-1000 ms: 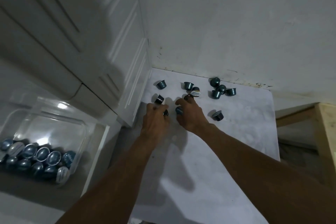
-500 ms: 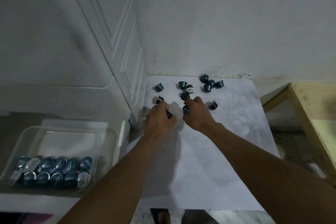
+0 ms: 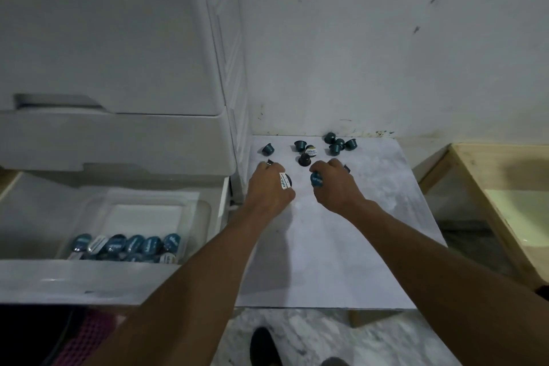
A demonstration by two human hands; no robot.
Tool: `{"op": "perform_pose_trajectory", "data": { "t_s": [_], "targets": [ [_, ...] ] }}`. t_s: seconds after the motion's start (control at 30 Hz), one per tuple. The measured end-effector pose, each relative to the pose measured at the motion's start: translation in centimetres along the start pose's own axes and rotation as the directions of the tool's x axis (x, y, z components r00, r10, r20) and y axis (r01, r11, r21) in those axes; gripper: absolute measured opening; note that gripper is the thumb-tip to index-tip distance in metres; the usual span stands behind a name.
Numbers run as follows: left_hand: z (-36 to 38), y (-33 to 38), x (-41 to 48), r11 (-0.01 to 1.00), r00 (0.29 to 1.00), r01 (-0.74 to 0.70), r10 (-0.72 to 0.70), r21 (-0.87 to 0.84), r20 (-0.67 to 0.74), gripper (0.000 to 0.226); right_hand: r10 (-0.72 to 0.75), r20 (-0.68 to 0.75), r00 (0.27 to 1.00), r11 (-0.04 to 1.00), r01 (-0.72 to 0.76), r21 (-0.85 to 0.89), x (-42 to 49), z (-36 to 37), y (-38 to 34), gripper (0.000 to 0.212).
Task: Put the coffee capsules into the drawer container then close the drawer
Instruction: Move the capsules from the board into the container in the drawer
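Far L: drawer (image 3: pixel 89 279) pulled open, clear container (image 3: pixel 205 208) inside, w/ stored capsules (image 3: pixel 133 245) in a row along its near side.

Just R of that, over the board: L hand (image 3: pixel 267 190) curled round a white-lidded capsule (image 3: pixel 284 182); maybe a 2nd at the fingertips, can't tell. Next over, R hand (image 3: pixel 335 187) pinching a blue-lidded capsule (image 3: pixel 316 180) btw thumb and fingers. Beyond both, approx 9 loose capsules (image 3: pixel 300 145) scattered near the wall, 4 bunched at the R.

Risks, prob.:
- Risky to grab for more w/ both hands loaded: could squeeze 1 out of the palm. Small, round, tapered, so likely to roll, poss. off the board to the floor.
- Could also nudge the dark capsule (image 3: pixel 304 159) just ahead of the fingers.
- On the carry L: easy to drop short of the container, landing 1 loose in the drawer and fouling the close.

Surface: pale, faintly marbled board (image 3: pixel 341 246), smooth, no lip seen.

Room, L to R: white drawer unit (image 3: pixel 113 53), scuffed white wall (image 3: pixel 371 53) behind, bare wooden frame (image 3: pixel 475 175). Below, mottled floor (image 3: pixel 312 336) and a dark shoe (image 3: pixel 264 345).
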State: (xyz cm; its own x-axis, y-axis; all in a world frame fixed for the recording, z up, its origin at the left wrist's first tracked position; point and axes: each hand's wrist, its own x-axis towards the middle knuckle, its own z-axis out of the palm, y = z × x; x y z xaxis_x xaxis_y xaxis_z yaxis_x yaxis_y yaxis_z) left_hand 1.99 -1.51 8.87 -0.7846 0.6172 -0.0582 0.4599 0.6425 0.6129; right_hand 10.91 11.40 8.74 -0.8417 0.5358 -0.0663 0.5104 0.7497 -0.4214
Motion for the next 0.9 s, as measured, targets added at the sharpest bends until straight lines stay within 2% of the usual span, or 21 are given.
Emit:
{"op": "perform_pose_trajectory", "data": {
  "t_s": [0.2, 0.4, 0.53, 0.67, 0.77, 0.9],
  "targets": [
    [-1.3, 1.1, -5.1, 0.999, 0.992, -0.05, 0.05, 0.002, -0.117, 0.027, -0.062, -0.034, 0.997, 0.997, 0.064, 0.049, -5.3, -1.9, -1.1, 0.042],
    [-3.0, 0.9, -12.0, 0.994, 0.974, -0.106, 0.111, 0.035, -0.199, 0.036, -0.114, -0.041, 0.993, 0.992, 0.116, 0.042, -11.4, -2.4, -1.8, 0.048],
    [-4.7, 0.4, -14.9, 0.993, 0.967, -0.104, 0.115, 0.058, -0.227, 0.018, -0.15, -0.056, 0.987, 0.988, 0.151, 0.027, -14.1, -2.9, -3.5, 0.042],
    [-7.2, 0.1, -17.0, 0.988, 0.95, -0.124, 0.146, 0.097, -0.277, 0.011, -0.187, -0.087, 0.979, 0.981, 0.19, 0.034, -15.7, -3.1, -6.2, 0.042],
    [-9.2, -1.0, -17.9, 0.984, 0.939, -0.15, 0.172, 0.093, -0.298, 0.011, -0.209, -0.108, 0.972, 0.976, 0.215, 0.041, -16.5, -2.9, -8.6, 0.044],
    [-12.4, -4.1, -18.9, 0.982, 0.925, -0.166, 0.188, 0.094, -0.33, 0.024, -0.225, -0.146, 0.963, 0.972, 0.233, 0.04, -16.9, -2.1, -12.6, 0.04]
  ]
}}
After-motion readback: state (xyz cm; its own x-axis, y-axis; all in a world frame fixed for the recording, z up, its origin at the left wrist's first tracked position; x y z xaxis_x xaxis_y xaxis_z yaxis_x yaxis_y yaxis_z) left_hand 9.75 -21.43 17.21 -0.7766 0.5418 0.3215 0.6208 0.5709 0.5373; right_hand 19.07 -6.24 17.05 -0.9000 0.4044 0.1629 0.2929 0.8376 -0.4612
